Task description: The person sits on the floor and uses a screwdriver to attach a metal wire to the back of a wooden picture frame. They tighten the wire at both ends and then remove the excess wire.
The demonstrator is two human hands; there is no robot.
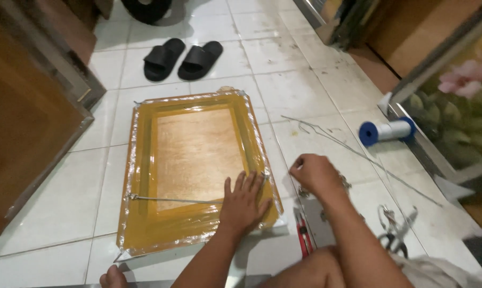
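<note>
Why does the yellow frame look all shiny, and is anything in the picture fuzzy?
Head view: the plastic wrap on the yellow wooden frame catches light, giving white glare along its edges; the floor tiles reflect softly too. The right hand is slightly blurred, the left hand is sharper, and the flower picture at the right edge looks soft.
</note>
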